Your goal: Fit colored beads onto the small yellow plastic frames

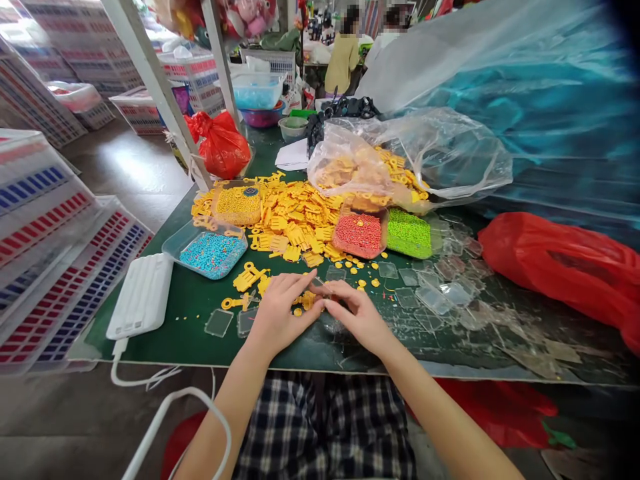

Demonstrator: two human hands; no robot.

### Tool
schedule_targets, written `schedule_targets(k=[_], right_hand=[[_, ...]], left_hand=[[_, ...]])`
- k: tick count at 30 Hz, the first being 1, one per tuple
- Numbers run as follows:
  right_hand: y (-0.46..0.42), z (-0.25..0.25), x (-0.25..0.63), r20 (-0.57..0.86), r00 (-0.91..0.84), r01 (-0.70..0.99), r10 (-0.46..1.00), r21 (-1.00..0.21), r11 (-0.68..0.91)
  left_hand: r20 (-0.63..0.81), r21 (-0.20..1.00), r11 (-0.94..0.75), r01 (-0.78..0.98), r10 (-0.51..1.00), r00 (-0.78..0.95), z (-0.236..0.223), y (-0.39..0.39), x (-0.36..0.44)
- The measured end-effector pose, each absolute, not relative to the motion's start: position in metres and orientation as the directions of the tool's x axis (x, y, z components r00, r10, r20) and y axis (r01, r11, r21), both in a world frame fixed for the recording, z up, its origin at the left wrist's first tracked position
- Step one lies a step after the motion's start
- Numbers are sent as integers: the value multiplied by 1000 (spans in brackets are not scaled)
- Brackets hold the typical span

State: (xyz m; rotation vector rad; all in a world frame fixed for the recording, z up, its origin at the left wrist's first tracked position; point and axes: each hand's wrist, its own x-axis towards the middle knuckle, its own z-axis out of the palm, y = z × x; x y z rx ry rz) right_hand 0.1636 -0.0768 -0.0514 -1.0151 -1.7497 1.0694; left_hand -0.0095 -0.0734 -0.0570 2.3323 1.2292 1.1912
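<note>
My left hand [285, 310] and my right hand [359, 315] meet above the near middle of the green table. Between their fingertips is a small clear plastic piece [319, 283], partly hidden by the fingers. Both hands are closed in a pinch. Close to the left hand lie yellow plastic pieces [246, 277], one with a ring at its end, and a clear square plate [219, 323]. Small yellow discs [362, 283] are scattered beyond the right hand. Further back is a heap of yellow plastic pieces [295, 213].
Trays of blue beads [215, 253], yellow beads [237, 203], red beads [357, 233] and green beads [410, 232] surround the heap. Clear square plates [440, 297] spread rightward. A white power bank [141, 293] with a cable sits left, a red bag [555, 267] right.
</note>
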Motion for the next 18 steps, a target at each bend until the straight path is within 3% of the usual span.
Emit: schedule_targets(k=[5,9,14,18], right_hand=[[-72,-50,167,3,-230,78,973,-997,22],[-72,-52,167,-109,-151,-6,982,-994,-112],[-75,-51,166,-174,-212,-40,962,-982,-187],[-77,-49,165,-140,-250,-49,958,-986,-157]], left_hand=[[531,589,-619,520,781,329,-53,-76,-5],[516,666,-581,467,812,274,-51,-76,-5],[418,793,-486,367,873,252,-52,-78,-4],[338,868,-401,293,910,241,-52,-78,-4]])
